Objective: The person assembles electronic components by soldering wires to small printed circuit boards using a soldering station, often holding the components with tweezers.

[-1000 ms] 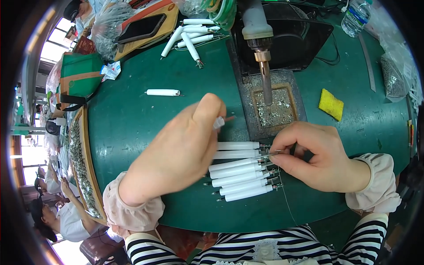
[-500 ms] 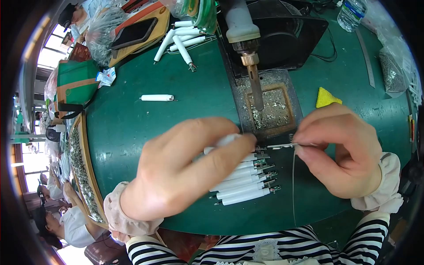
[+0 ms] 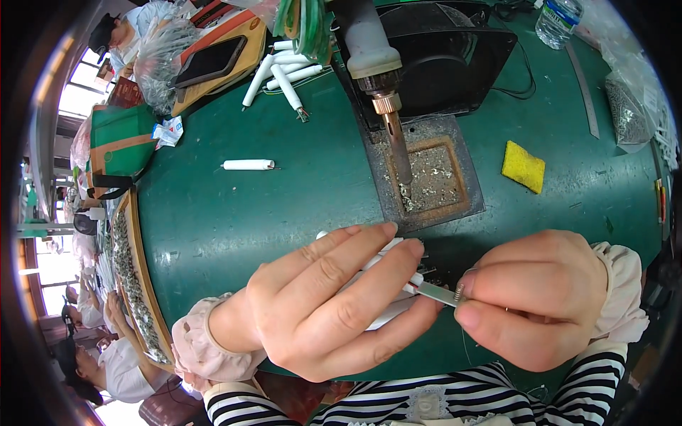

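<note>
My left hand (image 3: 330,305) curls its fingers around a slim white tube (image 3: 415,281), most of it hidden by the hand. From the tube's end a flat metal strip (image 3: 436,292) sticks out to the right. My right hand (image 3: 536,302) pinches a small coil spring (image 3: 459,291) against the strip's tip. A thin wire (image 3: 466,346) hangs below those fingertips. More white tubes (image 3: 383,317) lie under my left hand, mostly covered. Above both hands a soldering iron (image 3: 398,145) points down at a metal tray (image 3: 460,153) strewn with solder crumbs.
A yellow sponge (image 3: 523,167) lies right of the tray, a black fan (image 3: 447,64) behind it. One white tube (image 3: 248,165) lies alone at left; several are piled (image 3: 285,82) near a phone (image 3: 210,61). A ruler (image 3: 582,92) and bottle (image 3: 558,23) stand far right.
Both hands have come nearer to me, and the left now spreads over the row of tubes. The strip has tilted, its right end lower. The sponge shows whole now.
</note>
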Demonstrator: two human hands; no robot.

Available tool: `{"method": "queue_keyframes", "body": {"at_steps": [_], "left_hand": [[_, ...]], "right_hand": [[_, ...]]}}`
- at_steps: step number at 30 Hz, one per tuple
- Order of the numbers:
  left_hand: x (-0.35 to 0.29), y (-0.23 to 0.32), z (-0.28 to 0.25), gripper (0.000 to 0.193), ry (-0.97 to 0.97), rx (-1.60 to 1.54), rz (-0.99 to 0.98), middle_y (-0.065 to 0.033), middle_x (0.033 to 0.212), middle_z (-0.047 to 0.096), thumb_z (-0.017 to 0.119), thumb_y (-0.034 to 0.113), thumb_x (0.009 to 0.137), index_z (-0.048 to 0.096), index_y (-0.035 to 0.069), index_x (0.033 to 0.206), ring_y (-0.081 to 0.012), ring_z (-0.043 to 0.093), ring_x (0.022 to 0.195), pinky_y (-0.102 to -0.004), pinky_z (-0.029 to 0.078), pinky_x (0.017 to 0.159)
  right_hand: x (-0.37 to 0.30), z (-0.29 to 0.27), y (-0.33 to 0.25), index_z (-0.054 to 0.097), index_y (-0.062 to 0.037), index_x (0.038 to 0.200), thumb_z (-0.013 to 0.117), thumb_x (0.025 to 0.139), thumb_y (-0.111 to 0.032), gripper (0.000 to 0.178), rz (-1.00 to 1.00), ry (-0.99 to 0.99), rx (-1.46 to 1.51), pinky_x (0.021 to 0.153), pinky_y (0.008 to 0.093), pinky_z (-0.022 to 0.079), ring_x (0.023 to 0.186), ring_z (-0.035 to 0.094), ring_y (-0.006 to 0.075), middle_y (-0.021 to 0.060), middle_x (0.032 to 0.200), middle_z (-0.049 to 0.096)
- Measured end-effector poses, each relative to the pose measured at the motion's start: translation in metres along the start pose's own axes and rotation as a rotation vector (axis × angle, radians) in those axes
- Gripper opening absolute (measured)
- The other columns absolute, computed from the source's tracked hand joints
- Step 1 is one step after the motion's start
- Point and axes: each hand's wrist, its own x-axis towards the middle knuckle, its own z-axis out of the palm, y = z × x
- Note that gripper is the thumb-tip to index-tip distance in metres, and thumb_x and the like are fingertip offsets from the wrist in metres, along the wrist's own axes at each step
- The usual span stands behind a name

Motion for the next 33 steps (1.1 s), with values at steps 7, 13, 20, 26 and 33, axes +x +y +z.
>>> {"method": "queue_keyframes", "body": {"at_steps": [7, 13, 20, 26, 33], "left_hand": [[0.000, 0.001, 0.001, 0.022, -0.025, -0.044, -0.023, -0.0169, 0.091, 0.058, 0.061, 0.001, 0.069, 0.059, 0.010, 0.088, -0.0303, 0.063, 0.076, -0.0326, 0.055, 0.062], [-0.002, 0.002, 0.000, 0.022, -0.027, -0.178, -0.162, -0.0158, 0.089, 0.060, 0.062, 0.000, 0.068, 0.059, 0.006, 0.089, -0.0285, 0.062, 0.076, -0.0326, 0.052, 0.060], [0.001, -0.006, 0.006, 0.018, -0.159, -0.725, -0.703, -0.0102, 0.084, 0.059, 0.063, -0.001, 0.073, 0.057, -0.003, 0.090, -0.0172, 0.056, 0.070, -0.0251, 0.045, 0.061], [0.008, -0.002, 0.002, 0.015, -0.183, -1.286, -1.221, -0.0048, 0.083, 0.056, 0.057, -0.001, 0.081, 0.052, -0.005, 0.094, -0.0064, 0.052, 0.072, -0.0180, 0.043, 0.061], [0.007, -0.001, 0.007, 0.012, -0.140, -1.343, -1.250, -0.0050, 0.078, 0.056, 0.058, -0.001, 0.081, 0.052, -0.003, 0.091, -0.0057, 0.052, 0.062, -0.0184, 0.042, 0.055]], "right_hand": [[-0.001, -0.005, 0.000, 0.057, -0.0037, 0.088, 0.065, 0.061, 0.001, 0.028, -0.019, -0.089, -0.035, 0.045, 0.0239, 0.043, 0.067, 0.056, 0.0203, 0.0095, 0.085, 0.055], [0.004, -0.004, 0.006, 0.060, -0.0030, 0.088, 0.066, 0.061, 0.000, 0.028, 0.112, -0.121, 0.090, 0.051, 0.0253, 0.047, 0.066, 0.058, 0.0212, 0.0106, 0.084, 0.058], [0.005, -0.006, 0.012, 0.059, 0.0028, 0.093, 0.060, 0.074, 0.007, 0.020, 0.902, -0.194, 0.563, 0.052, 0.0194, 0.048, 0.071, 0.061, 0.0147, 0.0114, 0.089, 0.059], [0.006, -0.003, 0.012, 0.057, 0.0034, 0.096, 0.057, 0.079, 0.004, 0.017, 1.081, -0.154, 0.730, 0.047, 0.0159, 0.045, 0.076, 0.061, 0.0126, 0.0103, 0.092, 0.059], [0.006, -0.001, 0.014, 0.057, 0.0021, 0.096, 0.058, 0.079, 0.003, 0.017, 1.106, -0.151, 0.771, 0.046, 0.0153, 0.044, 0.076, 0.060, 0.0112, 0.0087, 0.090, 0.059]]}}
